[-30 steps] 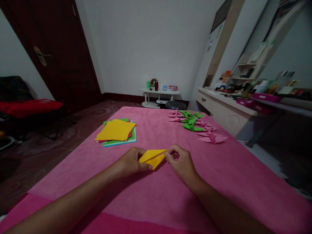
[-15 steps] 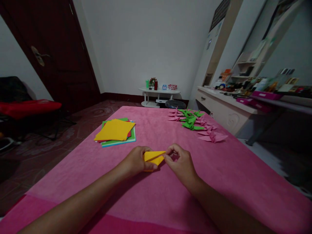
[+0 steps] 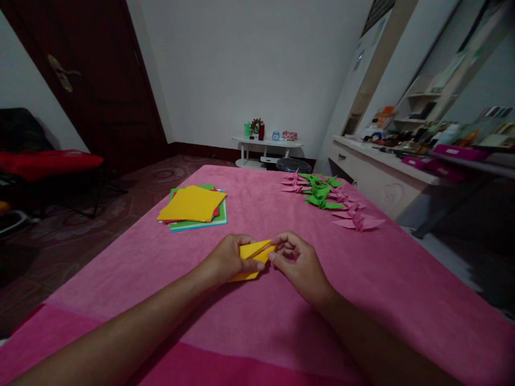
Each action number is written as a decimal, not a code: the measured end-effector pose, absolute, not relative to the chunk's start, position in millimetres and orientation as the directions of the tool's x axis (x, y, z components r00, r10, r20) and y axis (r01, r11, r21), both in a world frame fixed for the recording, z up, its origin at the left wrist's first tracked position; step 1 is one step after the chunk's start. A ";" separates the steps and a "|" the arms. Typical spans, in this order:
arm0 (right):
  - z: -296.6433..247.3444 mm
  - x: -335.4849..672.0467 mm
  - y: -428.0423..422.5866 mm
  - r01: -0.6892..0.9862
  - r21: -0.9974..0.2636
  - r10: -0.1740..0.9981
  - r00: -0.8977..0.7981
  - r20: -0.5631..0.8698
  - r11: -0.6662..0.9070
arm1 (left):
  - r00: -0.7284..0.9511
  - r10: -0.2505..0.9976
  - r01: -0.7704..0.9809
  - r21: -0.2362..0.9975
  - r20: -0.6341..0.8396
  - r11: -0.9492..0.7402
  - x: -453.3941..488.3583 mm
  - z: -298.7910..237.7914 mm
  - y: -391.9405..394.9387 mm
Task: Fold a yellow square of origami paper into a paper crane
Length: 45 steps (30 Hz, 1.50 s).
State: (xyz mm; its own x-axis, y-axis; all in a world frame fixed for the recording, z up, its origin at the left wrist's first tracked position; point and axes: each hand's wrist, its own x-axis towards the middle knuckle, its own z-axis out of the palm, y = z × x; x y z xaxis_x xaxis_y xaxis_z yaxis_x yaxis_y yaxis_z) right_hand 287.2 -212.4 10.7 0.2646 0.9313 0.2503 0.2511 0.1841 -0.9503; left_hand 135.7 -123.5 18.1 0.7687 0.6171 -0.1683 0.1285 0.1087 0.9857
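Note:
A folded piece of yellow origami paper (image 3: pixel 252 250) is held between my two hands, just above the pink cloth. My left hand (image 3: pixel 231 261) grips its left side, with the thumb across the front and the fingers mostly hidden behind. At its right tip, my right hand (image 3: pixel 298 262) pinches the paper between thumb and index finger, the other fingers curled. A slit runs between the paper's upper and lower layers towards that tip.
To the left lies a stack of coloured paper squares (image 3: pixel 193 203), yellow on top. Several pink and green folded paper cranes (image 3: pixel 322 198) sit at the right on the pink cloth (image 3: pixel 257 327). Behind are a low white table (image 3: pixel 267 141) and a cluttered dresser (image 3: pixel 374 171) at the right.
The view has shifted slightly. My left thumb lies further over the paper, and the paper's lower left part shows more below my hand. My right hand still pinches the right tip.

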 end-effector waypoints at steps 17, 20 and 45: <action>17.7 284.9 -210.2 0.013 -0.998 0.939 0.337 0.063 0.062 | 0.709 0.696 -0.156 0.936 -0.116 0.315 146.0 22.2 -149.7; 18.4 287.4 -210.5 0.025 -0.998 0.938 0.341 0.064 0.059 | 0.748 0.654 -0.137 0.936 -0.118 0.324 141.8 19.8 -146.0; 7.0 294.7 -210.3 -0.101 -0.993 0.987 0.159 0.039 0.056 | 0.696 0.699 -0.106 0.940 -0.162 0.324 138.8 21.5 -144.6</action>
State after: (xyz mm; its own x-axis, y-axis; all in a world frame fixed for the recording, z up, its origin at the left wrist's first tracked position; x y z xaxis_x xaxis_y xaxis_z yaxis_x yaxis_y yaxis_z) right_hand 294.7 -210.3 7.0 0.1588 0.9865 0.0395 -0.1009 0.0560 -0.9933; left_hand 138.8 -144.6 21.5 0.6961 0.6994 -0.1624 -0.1061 0.3239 0.9401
